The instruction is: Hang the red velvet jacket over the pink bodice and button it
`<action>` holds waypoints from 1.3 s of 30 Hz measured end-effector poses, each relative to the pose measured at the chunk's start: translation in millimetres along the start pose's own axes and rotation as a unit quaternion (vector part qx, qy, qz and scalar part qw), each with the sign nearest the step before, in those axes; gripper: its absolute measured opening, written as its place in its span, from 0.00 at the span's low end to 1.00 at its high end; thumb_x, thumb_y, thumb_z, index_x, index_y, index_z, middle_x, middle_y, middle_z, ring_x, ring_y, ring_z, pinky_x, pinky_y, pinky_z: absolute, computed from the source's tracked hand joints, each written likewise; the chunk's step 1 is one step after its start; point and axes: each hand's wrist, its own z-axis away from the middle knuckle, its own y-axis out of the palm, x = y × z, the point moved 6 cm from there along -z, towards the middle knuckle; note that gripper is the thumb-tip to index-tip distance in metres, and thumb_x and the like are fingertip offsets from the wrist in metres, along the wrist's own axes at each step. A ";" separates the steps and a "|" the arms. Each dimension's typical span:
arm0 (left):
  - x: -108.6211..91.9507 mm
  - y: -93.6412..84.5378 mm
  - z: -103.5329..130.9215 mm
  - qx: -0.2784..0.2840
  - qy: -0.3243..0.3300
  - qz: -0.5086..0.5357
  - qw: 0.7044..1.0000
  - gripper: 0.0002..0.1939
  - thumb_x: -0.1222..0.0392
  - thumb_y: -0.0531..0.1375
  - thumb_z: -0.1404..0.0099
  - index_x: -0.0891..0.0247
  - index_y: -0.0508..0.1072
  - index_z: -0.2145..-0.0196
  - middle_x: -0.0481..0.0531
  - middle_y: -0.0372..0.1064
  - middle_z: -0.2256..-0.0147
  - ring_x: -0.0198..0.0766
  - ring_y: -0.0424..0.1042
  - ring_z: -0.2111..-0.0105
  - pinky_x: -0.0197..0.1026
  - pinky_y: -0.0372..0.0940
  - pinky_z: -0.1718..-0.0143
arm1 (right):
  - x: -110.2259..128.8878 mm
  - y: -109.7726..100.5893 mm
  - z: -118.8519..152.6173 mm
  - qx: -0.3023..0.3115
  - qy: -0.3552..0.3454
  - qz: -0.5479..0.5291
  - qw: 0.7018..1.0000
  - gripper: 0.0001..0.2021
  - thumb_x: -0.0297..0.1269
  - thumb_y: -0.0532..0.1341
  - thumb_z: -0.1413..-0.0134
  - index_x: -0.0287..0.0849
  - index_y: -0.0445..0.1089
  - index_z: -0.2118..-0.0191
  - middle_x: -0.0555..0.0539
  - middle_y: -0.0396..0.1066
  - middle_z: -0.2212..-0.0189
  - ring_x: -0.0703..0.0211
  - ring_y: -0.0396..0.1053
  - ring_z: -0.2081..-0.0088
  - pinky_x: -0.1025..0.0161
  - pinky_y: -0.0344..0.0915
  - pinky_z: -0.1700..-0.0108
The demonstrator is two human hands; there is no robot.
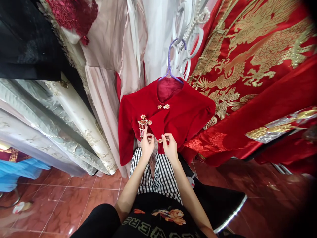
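A short red velvet jacket (183,114) hangs on a purple hanger (169,62) in front of me. It has a gold clasp near the collar (163,106) and a gold tassel brooch (143,125) on its left front. My left hand (147,145) and my right hand (170,147) are both pinched on a lower gold clasp (160,140) at the jacket's front hem. A black-and-white checked skirt (160,175) hangs below the jacket.
Red robes with gold dragon embroidery (250,59) hang at the right. Pale pink and white gowns (109,66) hang at the left, with cream beaded dresses (74,125) beside them. Red floor tiles (74,198) lie below. A black stool (223,201) stands at the lower right.
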 end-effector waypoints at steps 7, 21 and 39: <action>15.4 -36.3 -12.9 -0.046 -0.051 -0.125 0.990 0.39 0.65 0.57 0.35 0.60 0.47 0.30 0.47 0.75 0.66 0.35 0.73 0.69 0.38 0.68 0.60 | 4.3 -13.7 -6.4 -0.069 0.010 0.006 0.998 0.14 0.50 0.51 0.34 0.44 0.63 0.59 0.47 0.71 0.68 0.57 0.72 0.66 0.60 0.68 0.60; 15.5 -31.8 -13.5 -0.101 -0.033 0.019 0.994 0.33 0.52 0.64 0.37 0.63 0.59 0.39 0.51 0.73 0.65 0.32 0.71 0.71 0.33 0.68 0.70 | 6.8 -18.9 -3.2 0.036 -0.043 -0.062 0.996 0.23 0.48 0.67 0.47 0.45 0.65 0.49 0.46 0.73 0.61 0.60 0.73 0.67 0.65 0.71 0.70; 7.0 -29.0 1.0 -0.063 -0.090 0.143 0.984 0.19 0.49 0.68 0.44 0.67 0.79 0.61 0.59 0.80 0.63 0.41 0.79 0.64 0.44 0.74 0.57 | -4.1 -19.7 3.1 -0.060 -0.029 0.017 0.998 0.14 0.49 0.66 0.45 0.43 0.73 0.62 0.47 0.76 0.69 0.58 0.75 0.70 0.58 0.77 0.63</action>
